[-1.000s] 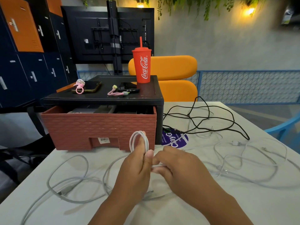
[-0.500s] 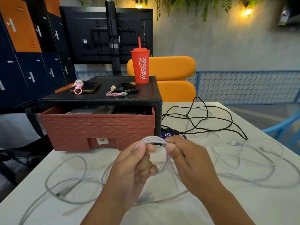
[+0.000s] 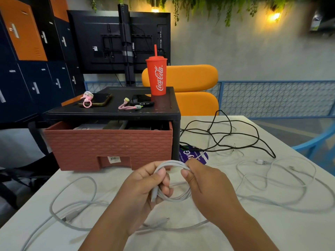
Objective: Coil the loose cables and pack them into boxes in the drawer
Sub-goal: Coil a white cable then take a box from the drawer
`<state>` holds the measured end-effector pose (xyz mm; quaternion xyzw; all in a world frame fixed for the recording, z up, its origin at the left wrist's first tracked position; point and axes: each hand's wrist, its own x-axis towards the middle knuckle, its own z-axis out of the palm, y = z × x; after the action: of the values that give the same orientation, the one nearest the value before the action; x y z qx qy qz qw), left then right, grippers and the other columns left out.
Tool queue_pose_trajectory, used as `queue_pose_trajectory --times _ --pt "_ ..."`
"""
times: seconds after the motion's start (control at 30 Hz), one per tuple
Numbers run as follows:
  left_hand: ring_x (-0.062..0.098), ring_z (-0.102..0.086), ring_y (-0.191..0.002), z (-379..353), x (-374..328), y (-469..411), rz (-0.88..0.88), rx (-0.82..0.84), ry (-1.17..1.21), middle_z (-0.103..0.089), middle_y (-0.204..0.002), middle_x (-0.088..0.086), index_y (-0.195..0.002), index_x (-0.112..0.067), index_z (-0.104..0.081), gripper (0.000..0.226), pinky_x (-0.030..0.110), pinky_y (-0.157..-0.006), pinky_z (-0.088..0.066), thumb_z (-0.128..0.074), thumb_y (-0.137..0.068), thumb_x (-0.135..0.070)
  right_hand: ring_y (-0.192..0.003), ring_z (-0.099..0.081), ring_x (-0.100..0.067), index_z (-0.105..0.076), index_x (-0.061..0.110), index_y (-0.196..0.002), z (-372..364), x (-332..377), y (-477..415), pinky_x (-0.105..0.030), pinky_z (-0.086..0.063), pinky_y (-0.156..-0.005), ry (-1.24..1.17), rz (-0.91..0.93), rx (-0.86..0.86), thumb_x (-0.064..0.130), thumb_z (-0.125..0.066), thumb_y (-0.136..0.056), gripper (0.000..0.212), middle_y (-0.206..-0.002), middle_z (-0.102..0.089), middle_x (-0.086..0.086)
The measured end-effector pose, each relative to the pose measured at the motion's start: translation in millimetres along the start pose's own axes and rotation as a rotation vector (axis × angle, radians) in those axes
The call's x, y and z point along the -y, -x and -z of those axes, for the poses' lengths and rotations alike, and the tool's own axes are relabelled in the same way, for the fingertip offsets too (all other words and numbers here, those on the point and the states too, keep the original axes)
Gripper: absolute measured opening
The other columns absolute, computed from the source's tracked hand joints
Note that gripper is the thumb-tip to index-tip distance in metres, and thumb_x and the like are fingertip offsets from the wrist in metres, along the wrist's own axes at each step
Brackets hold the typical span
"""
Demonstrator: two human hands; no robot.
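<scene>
White cable coil (image 3: 170, 163) clamped btwn both hands, L hand (image 3: 145, 192) pinching its 9 o'clock side, R hand (image 3: 208, 185) gripping 3, drawer (image 3: 108, 147) at 12

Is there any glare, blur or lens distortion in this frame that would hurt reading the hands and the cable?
Head view: the left hand, the right hand and the white cable coil are sharp and evenly lit; the wall lamp blooms warm without reaching the table; the top right corner is smeared; the wide-angle lens tilts the lockers at the left edge.
</scene>
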<state>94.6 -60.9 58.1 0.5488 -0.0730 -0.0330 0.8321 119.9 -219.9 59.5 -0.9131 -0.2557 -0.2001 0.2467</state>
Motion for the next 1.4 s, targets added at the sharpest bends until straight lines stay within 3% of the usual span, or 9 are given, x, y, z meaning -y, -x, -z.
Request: queue_pose_trajectory --times 0.17,0.3,0.57,0.7,0.8,0.9,1.0,1.13,1.4 --pt "0.011 -0.038 -0.038 7.6 -3.3 2.1 0.076 0.110 0.092 -0.041 -0.046 0.002 -0.078 -0.003 -0.067 0.012 0.026 -0.054 -0.051 -0.067 -0.072 -0.014 -0.056 -0.043 -0.008 -0.040 0.033 -0.084 -1.7 0.5 0.8 -0.020 -0.030 -0.052 -0.111 0.037 -0.032 0.053 -0.022 -0.088 0.027 -0.057 -0.043 0.010" --pt "0.008 -0.031 -0.030 9.7 -5.9 0.8 0.095 0.124 0.322 -0.029 -0.038 -0.006 -0.064 -0.006 -0.063 0.035 0.027 -0.047 -0.048 -0.089 -0.043 -0.016 -0.060 -0.052 -0.006 -0.062 0.040 -0.078 1.1 3.3 -1.8 -0.016 -0.038 -0.056 -0.496 -0.045 -0.119 0.040 -0.056 -0.084 0.008 -0.064 -0.060 0.014" --pt "0.009 -0.012 -0.035 9.7 -11.2 -0.3 -0.047 -0.028 0.437 -0.010 -0.046 -0.007 -0.058 -0.011 -0.063 0.044 0.020 -0.039 -0.041 -0.095 -0.032 -0.026 -0.068 -0.055 0.006 -0.057 0.041 -0.073 11.3 -17.4 -4.5 -0.004 -0.038 -0.061 -0.572 -0.188 -0.659 0.027 -0.056 -0.083 0.017 -0.070 -0.061 0.029" --pt "0.008 -0.019 -0.033 14.6 -7.0 -0.8 -0.080 0.110 0.476 -0.015 -0.045 -0.007 -0.067 -0.009 -0.068 0.034 0.021 -0.044 -0.045 -0.090 -0.051 -0.029 -0.060 -0.050 0.003 -0.055 0.035 -0.072 7.4 -19.3 -4.4 -0.007 -0.036 -0.055 -0.564 -0.239 -0.608 0.021 -0.055 -0.092 0.024 -0.061 -0.056 0.025" --pt "0.013 -0.032 -0.049 22.7 -2.5 -8.4 -0.032 0.454 0.645 -0.033 -0.054 -0.001 -0.099 0.000 -0.065 0.034 0.028 -0.071 -0.051 -0.045 -0.099 -0.027 -0.057 -0.046 -0.001 -0.054 0.031 -0.070 3.7 -15.9 -4.3 -0.010 -0.036 -0.054 -0.548 -0.297 -0.616 0.027 -0.051 -0.092 0.022 -0.060 -0.054 0.020" --pt "0.015 -0.036 -0.057 22.2 -1.0 -7.2 -0.037 0.381 0.636 -0.037 -0.061 0.003 -0.104 0.001 -0.060 0.045 0.032 -0.082 -0.047 -0.025 -0.104 -0.028 -0.053 -0.042 -0.006 -0.055 0.021 -0.069 3.9 -13.8 -4.7 -0.012 -0.035 -0.051 -0.600 -0.399 -0.680 0.046 -0.045 -0.086 0.031 -0.055 -0.049 0.012" --pt "0.010 -0.024 -0.038 13.5 -3.3 -3.7 -0.073 0.200 0.498 -0.022 -0.046 -0.005 -0.063 -0.011 -0.059 0.028 0.026 -0.055 -0.050 -0.079 -0.072 -0.029 -0.052 -0.033 -0.012 -0.052 0.012 -0.068 4.4 -14.9 -4.5 -0.025 -0.033 -0.050 -0.655 -0.471 -0.737 0.058 -0.046 -0.082 0.049 -0.048 -0.038 0.007" --pt "0.005 -0.025 -0.031 3.7 -2.4 2.1 -0.076 0.018 0.304 -0.021 -0.040 -0.009 -0.052 -0.017 -0.053 0.040 0.023 -0.045 -0.044 -0.091 -0.046 -0.029 -0.054 -0.033 -0.016 -0.051 0.017 -0.065 7.6 -11.7 -4.0 -0.026 -0.029 -0.055 -0.720 -0.493 -0.787 0.058 -0.044 -0.080 0.044 -0.047 -0.042 0.011" --pt "0.006 -0.018 -0.031 -7.2 -7.3 3.4 -0.154 -0.188 0.231 -0.019 -0.038 -0.008 -0.045 -0.019 -0.039 0.045 0.020 -0.040 -0.037 -0.061 -0.082 -0.030 -0.041 -0.026 -0.007 -0.061 0.020 -0.065 7.6 -13.5 -9.5 -0.025 -0.023 -0.048 -0.863 -0.544 -0.517 0.037 -0.049 -0.093 0.034 -0.041 -0.034 0.009"
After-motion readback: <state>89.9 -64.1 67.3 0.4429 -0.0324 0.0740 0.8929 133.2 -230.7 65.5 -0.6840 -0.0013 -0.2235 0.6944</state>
